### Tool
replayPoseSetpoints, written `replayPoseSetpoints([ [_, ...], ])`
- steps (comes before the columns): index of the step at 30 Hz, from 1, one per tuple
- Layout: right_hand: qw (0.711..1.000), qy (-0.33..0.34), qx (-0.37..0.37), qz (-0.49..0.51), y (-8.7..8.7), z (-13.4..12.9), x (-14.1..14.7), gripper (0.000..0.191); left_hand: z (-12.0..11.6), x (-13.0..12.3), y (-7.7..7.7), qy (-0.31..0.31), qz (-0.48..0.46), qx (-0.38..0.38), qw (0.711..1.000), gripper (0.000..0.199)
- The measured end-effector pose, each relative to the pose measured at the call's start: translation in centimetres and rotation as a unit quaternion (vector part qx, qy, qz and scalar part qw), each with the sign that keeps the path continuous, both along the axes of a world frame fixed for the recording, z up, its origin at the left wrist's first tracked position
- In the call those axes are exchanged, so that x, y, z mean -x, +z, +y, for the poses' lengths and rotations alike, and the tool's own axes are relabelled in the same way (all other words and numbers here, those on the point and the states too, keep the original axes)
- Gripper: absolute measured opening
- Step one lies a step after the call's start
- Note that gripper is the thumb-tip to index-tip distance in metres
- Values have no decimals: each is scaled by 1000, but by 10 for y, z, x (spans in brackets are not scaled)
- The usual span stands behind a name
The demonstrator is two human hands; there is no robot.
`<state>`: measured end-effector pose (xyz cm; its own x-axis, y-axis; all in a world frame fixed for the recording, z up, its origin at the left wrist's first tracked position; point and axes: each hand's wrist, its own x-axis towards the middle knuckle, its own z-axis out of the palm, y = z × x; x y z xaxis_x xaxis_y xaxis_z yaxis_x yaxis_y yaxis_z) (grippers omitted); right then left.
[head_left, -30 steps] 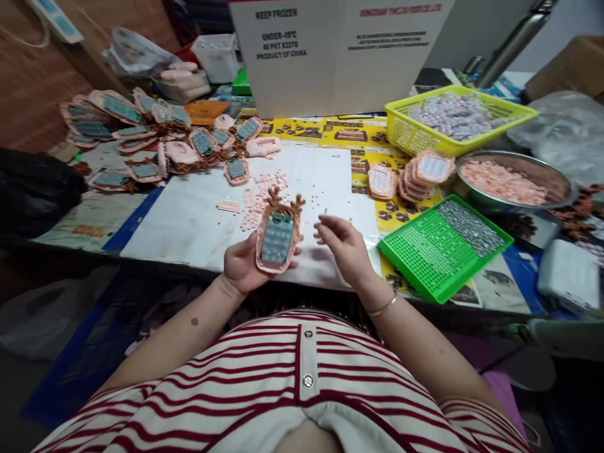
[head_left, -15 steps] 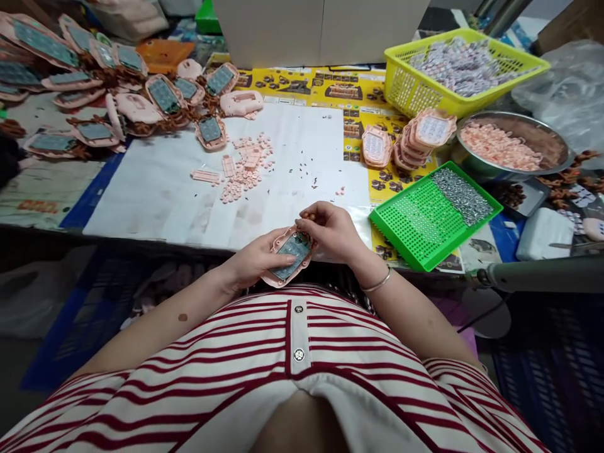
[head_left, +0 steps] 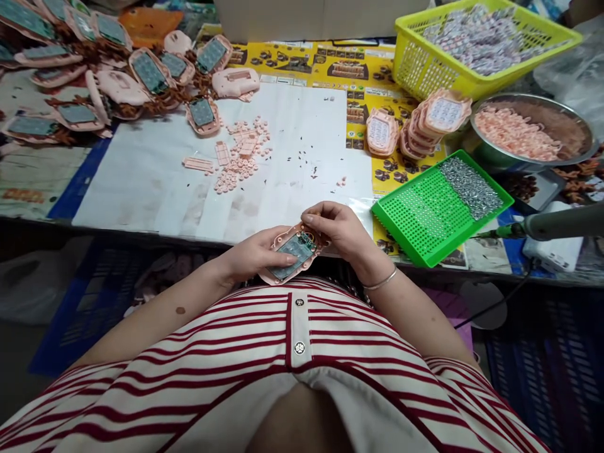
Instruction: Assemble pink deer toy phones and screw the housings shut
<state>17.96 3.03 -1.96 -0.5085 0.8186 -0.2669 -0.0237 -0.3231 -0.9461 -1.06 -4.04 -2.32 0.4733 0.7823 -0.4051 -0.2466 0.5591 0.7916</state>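
Note:
My left hand (head_left: 257, 255) is closed round a pink plastic toy shell (head_left: 275, 277), held tilted above the table's front edge. Its thumb lies flat on the grey-green circuit board (head_left: 292, 249) inside the shell. Small green components and thin wires show at the board's upper right. My right hand (head_left: 337, 226) pinches at the shell's upper right edge, on a brown plastic piece (head_left: 323, 239) that the fingers mostly hide. Ahead on white paper lies a pile of small pink plastic parts (head_left: 238, 167).
Several pink shells with boards (head_left: 150, 72) crowd the left. To the right are stacked pink covers (head_left: 425, 126), a green tray (head_left: 410, 220) of screws, a yellow basket (head_left: 415, 60) of small packets and a metal bowl (head_left: 573, 154) of pink parts. A power screwdriver (head_left: 561, 223) juts in at right.
The view has shifted slightly. My right fingers have moved a little at the shell's upper edge, baring more of the board's green components and wires. The brown piece is now more hidden.

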Motion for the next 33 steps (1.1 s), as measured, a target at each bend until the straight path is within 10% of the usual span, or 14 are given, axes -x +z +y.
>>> replayPoseSetpoints([
  [8, 998, -43, -32, 44, 0, -4, -7, 41, 9, -4, 8, 11, -107, -6, 994, 36],
  [13, 979, -19, -178, -102, 34, 30, -17, 49, 20, -4, 9, 63, -148, 8, 987, 40],
  [17, 845, -65, -359, -390, 56, 103, -27, 29, 26, 3, 8, 155, -150, 34, 976, 42],
  [22, 656, -75, -352, -664, 38, 172, -44, 33, 28, 15, 5, 215, -160, 40, 963, 50],
  [28, 567, -33, -406, -716, 31, 176, -47, 37, 39, 22, 3, 245, -191, 18, 950, 45],
  [33, 513, -28, -517, -685, 49, 121, -16, 33, 47, 20, 6, 259, -192, 17, 946, 45],
])
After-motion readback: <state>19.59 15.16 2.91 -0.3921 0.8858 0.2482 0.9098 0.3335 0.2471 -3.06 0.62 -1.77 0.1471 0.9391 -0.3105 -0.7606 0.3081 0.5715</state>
